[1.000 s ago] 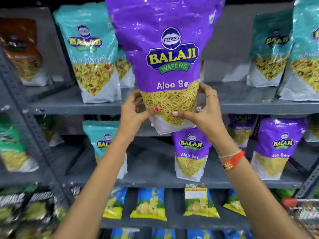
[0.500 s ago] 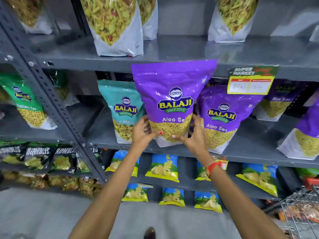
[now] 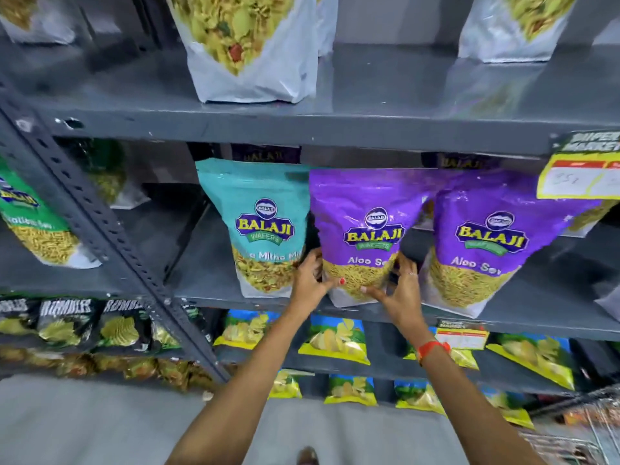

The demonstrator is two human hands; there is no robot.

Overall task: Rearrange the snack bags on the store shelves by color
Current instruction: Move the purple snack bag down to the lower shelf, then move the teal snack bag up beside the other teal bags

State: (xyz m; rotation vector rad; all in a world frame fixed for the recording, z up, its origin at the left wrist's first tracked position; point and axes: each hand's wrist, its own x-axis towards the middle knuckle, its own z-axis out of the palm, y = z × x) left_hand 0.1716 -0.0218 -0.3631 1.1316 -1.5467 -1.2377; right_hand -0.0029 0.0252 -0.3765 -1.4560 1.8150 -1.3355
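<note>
A purple Aloo Sev bag (image 3: pixel 364 209) stands upright on the middle grey shelf (image 3: pixel 208 280), between a teal Balaji bag (image 3: pixel 258 209) on its left and a second purple Aloo Sev bag (image 3: pixel 493 216) on its right. My left hand (image 3: pixel 310 278) grips its lower left edge, thumb on the front. Its lower right corner is held by my right hand (image 3: pixel 399 290). Dark purple bags stand half hidden behind this row.
The upper shelf (image 3: pixel 369 122) carries white-bottomed bags. A green bag (image 3: pixel 30 213) stands beyond the slotted upright post (image 3: pixel 110 243) at left. Yellow-blue chip packs (image 3: pixel 335 340) and black packs (image 3: pixel 67 320) fill lower shelves. A price tag (image 3: pixel 580 176) hangs at right; a wire cart (image 3: pixel 587 427) sits at lower right.
Both hands brought the purple bag down from in front of the upper shelf and set it on the middle shelf between the teal and purple bags. My view tilted downward.
</note>
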